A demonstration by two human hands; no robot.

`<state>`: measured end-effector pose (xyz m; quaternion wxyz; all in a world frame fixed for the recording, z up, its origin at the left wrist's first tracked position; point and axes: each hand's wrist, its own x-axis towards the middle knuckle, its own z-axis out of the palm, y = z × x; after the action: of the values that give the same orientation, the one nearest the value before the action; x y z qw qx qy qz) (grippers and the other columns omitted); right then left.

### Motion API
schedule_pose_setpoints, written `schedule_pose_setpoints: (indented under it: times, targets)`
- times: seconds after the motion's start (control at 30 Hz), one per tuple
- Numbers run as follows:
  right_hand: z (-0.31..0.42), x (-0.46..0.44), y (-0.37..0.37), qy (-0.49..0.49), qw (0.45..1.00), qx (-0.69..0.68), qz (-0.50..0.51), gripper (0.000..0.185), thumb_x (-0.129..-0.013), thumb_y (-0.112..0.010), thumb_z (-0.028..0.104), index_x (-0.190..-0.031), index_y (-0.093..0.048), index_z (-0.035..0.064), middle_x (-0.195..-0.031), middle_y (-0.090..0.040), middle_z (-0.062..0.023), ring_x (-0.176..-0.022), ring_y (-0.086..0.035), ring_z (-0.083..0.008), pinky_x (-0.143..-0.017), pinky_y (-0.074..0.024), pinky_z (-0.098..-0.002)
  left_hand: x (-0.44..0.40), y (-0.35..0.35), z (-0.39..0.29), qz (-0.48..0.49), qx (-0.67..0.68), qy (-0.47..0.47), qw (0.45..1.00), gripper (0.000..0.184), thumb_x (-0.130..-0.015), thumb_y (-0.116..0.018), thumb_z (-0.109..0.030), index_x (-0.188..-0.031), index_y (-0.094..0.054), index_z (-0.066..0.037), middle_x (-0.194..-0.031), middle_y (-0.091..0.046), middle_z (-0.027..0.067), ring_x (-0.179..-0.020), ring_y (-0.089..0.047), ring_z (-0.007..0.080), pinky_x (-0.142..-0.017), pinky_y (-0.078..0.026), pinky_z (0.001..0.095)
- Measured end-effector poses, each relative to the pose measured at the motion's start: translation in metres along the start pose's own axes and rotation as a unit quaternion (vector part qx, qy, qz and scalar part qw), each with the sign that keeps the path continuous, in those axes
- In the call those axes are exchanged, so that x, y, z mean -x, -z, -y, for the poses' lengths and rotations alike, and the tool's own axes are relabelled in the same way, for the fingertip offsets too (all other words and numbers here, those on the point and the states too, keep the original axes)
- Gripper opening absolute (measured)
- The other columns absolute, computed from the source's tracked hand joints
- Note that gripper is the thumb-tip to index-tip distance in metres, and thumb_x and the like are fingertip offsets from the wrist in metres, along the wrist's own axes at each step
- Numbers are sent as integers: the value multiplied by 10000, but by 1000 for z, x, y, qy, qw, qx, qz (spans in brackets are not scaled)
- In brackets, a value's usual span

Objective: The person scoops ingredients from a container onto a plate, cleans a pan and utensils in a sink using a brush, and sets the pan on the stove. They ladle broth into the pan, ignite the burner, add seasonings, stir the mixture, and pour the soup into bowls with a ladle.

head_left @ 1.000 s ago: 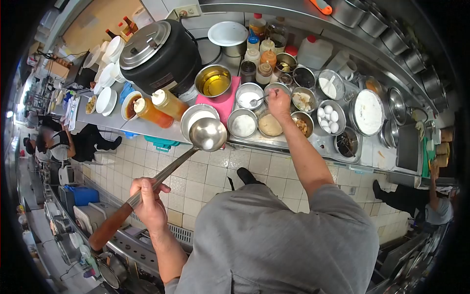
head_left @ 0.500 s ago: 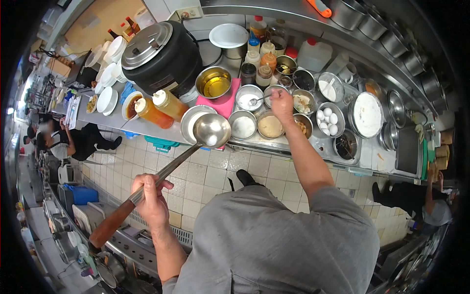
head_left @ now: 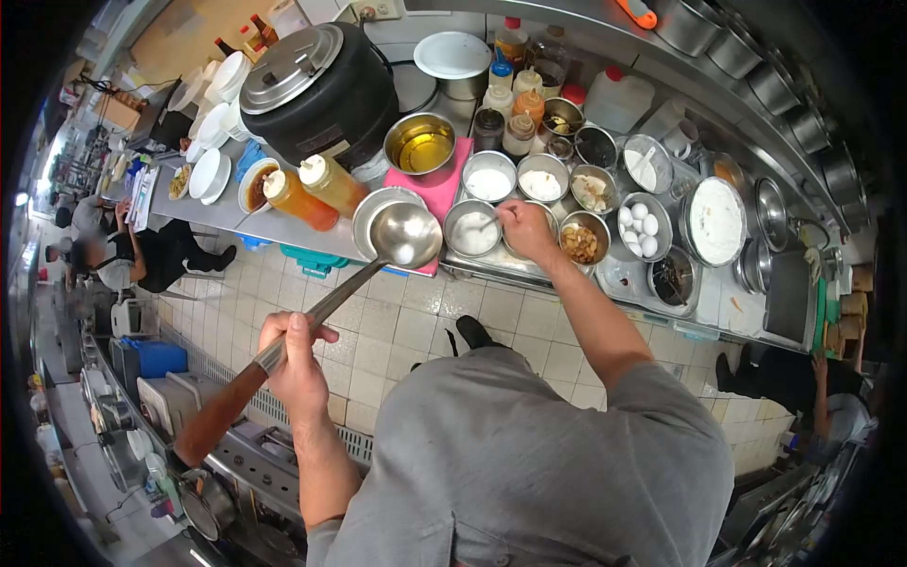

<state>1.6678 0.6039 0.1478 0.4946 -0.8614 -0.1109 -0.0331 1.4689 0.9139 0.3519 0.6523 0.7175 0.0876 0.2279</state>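
My left hand (head_left: 298, 364) is closed around the shaft of a long ladle (head_left: 406, 231) with a wooden handle end. The ladle's bowl sits above a metal bowl (head_left: 367, 227) at the counter's front edge, and a small white patch shows at its bottom. My right hand (head_left: 526, 230) pinches a small spoon (head_left: 489, 224), its tip in a bowl of white granules (head_left: 470, 236). Behind that stand two more bowls of white powder (head_left: 490, 183) (head_left: 542, 181). The bowl under my right hand is mostly hidden. A bowl of brown chunks (head_left: 584, 243) lies just right of the hand.
A pot of yellow oil (head_left: 420, 151) rests on a pink cloth (head_left: 452, 184). Sauce bottles (head_left: 331, 187), a black soup warmer (head_left: 321, 104), a bowl of eggs (head_left: 640, 230) and a large tub of white powder (head_left: 715, 222) line the counter. Other people (head_left: 142, 255) (head_left: 831, 397) stand at both sides.
My right hand has moved left and toward me, taking the spoon from the back bowl of white powder into the front bowl of white granules. The ladle has stayed nearly in place.
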Motion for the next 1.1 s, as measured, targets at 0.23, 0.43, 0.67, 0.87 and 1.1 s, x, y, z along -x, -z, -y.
schedule_pose_setpoints:
  times: [0.23,0.43,0.67,0.87,1.1]
  targets:
    - [-34,3,7,-214,964,-139,-80,245,-962,-622,225,-899,-724,11,-731,-701,-95,-636,-649,-196,-618,-515,-342,-2,0,-6,-20,22,-15,999,214,-1032,-564,-176,-925,-544,8,-846,-580,108,-651,-615,196,-609,-513,309]
    - [10,4,48,-172,914,-357,-89,260,-998,-620,243,-927,-697,5,-698,-663,-48,-586,-579,-102,-503,-461,-287,-8,-26,3,25,-18,-8,999,217,-1035,-560,-184,-907,-543,-9,-816,-597,82,-662,-616,171,-646,-484,301]
    - [-12,28,82,-83,986,123,-70,245,-956,-613,248,-906,-691,21,-818,-689,-230,-795,-672,-411,-729,-527,-472,-5,-47,10,74,24,16,997,224,-1038,-555,-199,-908,-544,-17,-834,-611,88,-670,-632,181,-658,-494,311]
    - [-49,39,62,-212,965,99,-122,305,-932,-636,298,-871,-716,10,-827,-707,-225,-815,-685,-407,-786,-533,-478,-3,-45,4,81,65,15,994,215,-1033,-562,-189,-936,-539,1,-886,-586,105,-673,-632,208,-635,-531,329]
    - [-52,49,55,-233,953,16,-192,291,-929,-635,259,-866,-713,-14,-774,-726,-184,-718,-715,-318,-714,-549,-404,-10,-26,10,97,84,-9,992,203,-1038,-555,-182,-939,-534,-6,-883,-571,96,-686,-624,203,-631,-530,322]
